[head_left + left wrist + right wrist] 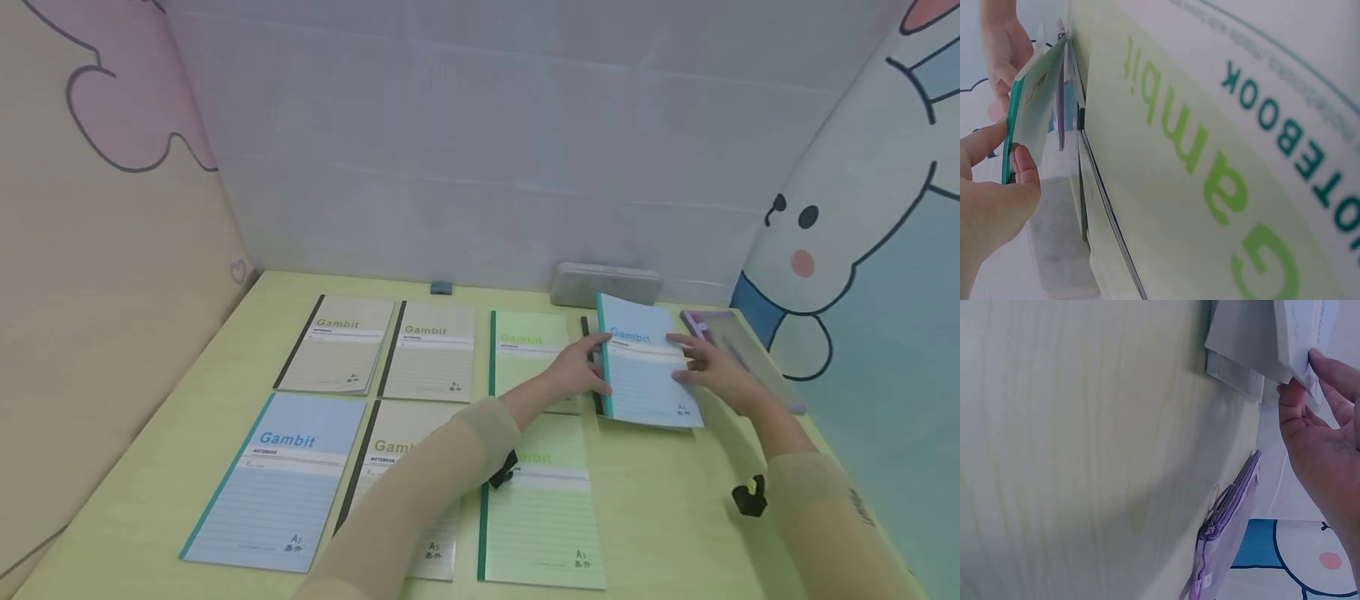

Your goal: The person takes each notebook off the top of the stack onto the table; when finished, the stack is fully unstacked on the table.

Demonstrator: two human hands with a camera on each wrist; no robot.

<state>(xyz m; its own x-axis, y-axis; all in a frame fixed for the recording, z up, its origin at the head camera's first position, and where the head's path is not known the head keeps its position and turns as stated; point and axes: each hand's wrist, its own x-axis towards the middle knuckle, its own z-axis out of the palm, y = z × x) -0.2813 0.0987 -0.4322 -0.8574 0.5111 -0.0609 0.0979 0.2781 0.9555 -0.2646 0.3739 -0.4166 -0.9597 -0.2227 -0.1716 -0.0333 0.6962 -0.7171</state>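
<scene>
Both hands hold a blue Gambit notebook (645,367) raised over the back right of the table. My left hand (577,369) pinches its green spine between thumb and fingers, as the left wrist view shows. On the opposite edge, my right hand (720,377) pinches the notebook, thumb and fingers on either side in the right wrist view. Beneath it, partly hidden, lies another notebook with a black spine (587,329). A green notebook (528,333) is beside the left hand, and a second green one (540,517) lies nearer, partly covered by the left sleeve.
At left lie two beige notebooks (337,342) in the back row, with a blue one (273,483) and another beige one (438,521) in front. A grey case (603,283) stands against the back wall. Right of the held notebook lies a purple-edged mesh pouch (750,354).
</scene>
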